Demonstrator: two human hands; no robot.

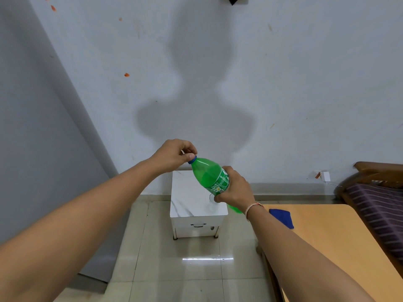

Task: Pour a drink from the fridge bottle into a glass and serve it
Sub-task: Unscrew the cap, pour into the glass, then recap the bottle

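A green plastic bottle with a blue cap is held tilted in the air, neck pointing up and to the left. My right hand grips its labelled body. My left hand pinches the cap with thumb and fingers. Below the bottle stands a small white marble-topped cabinet. A clear glass stands on its top, mostly hidden behind my right hand.
A grey fridge side fills the left. A wooden table with a blue cloth on it lies at the right, and a bed with a striped cover beyond it. Tiled floor stretches in front of the cabinet.
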